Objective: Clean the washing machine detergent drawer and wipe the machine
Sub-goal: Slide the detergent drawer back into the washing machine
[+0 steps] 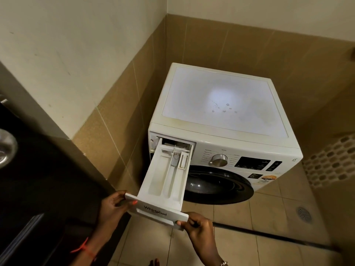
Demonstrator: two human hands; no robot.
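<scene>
Left hand [113, 206] comes in from lower left. Its fingers are curled under the left end of the drawer's front panel, and the thumb, with an orange nail, is pressed on the panel's upper face, so it pinches that end. A red thread [84, 246] is tied at the wrist. Right hand [199, 227] comes in from lower right. Thumb and curled fingers pinch the panel's right corner, and a metal bracelet [223, 263] is partly cut off at the frame edge. The detergent drawer [167, 181] spans the gap between the two hands. It is white, drawn far out and sloping down toward the person, with its rear end at the mouth of the slot in the machine's upper left front. The panel reads "Whirlpool". The inside has long compartments with yellowish staining and a grey cap [175, 160] near the back. The washing machine [221, 100] is a white front-loader, with scattered water droplets [224, 108] on its top. A silver dial [220, 160] and dark display [251, 163] sit right of the slot, and the dark round door [217, 187] is below, partly behind the drawer. The machine stands in a corner with tan tiles on the lower wall and cream wall above. The floor has beige floor tiles [249, 252], a round floor drain [304, 214] and a dark channel strip [269, 233]. A dark counter [48, 179] runs along the left.
</scene>
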